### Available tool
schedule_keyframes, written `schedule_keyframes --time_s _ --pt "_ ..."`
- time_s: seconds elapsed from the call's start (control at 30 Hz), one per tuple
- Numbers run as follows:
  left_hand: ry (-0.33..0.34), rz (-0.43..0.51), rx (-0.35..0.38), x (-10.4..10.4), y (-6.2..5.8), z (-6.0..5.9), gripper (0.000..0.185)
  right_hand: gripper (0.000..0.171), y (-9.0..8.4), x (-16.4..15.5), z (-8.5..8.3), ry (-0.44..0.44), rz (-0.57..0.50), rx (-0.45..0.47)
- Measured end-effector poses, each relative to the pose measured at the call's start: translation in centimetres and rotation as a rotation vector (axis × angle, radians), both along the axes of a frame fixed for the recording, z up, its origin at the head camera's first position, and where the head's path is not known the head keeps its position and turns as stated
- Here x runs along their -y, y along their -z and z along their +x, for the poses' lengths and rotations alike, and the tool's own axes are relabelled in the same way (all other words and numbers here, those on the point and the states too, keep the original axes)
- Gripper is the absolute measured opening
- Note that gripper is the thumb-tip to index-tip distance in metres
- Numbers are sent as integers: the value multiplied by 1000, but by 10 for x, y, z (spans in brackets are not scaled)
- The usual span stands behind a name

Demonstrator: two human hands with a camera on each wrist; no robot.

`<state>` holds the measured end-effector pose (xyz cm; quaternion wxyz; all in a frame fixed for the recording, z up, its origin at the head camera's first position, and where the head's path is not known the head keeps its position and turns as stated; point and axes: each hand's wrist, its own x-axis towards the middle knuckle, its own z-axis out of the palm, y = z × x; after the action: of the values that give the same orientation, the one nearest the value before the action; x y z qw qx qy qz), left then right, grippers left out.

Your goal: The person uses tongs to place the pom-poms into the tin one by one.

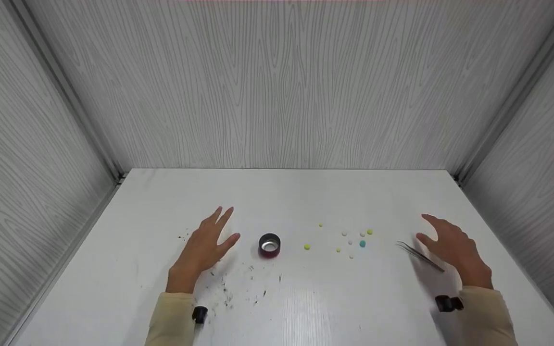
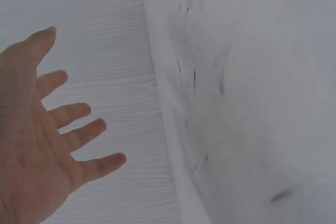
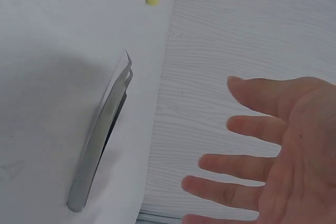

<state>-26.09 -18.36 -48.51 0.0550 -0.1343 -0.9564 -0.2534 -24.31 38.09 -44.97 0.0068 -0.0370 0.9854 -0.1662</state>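
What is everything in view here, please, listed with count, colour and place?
Tweezers: one, silver, lying on the table beside the right hand.
Cup: one, small, dark red with a metal inside, right of the left hand.
Beads: about nine, yellow, white and one teal, scattered between cup and tweezers.
Specks: many, dark, strewn on the table near the left hand.
Table: one, white.
Walls: three, grey wood grain, around the table.
Wrist cameras: two, black, one on each wrist.
Left hand: open, fingers spread, holding nothing.
Right hand: open, holding nothing, next to the tweezers.
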Motion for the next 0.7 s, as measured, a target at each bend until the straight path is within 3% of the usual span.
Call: schedule_keyframes --time_s 0.23,0.43,0.7 --pt "116 194 186 -20 2 0 68 49 -4 -15 6 19 -42 17" --pt "212 298 252 -33 8 -5 65 45 -1 -19 7 -1 -76 64" --pt "254 333 288 -47 10 -13 65 37 6 -19 2 -40 -97 129"
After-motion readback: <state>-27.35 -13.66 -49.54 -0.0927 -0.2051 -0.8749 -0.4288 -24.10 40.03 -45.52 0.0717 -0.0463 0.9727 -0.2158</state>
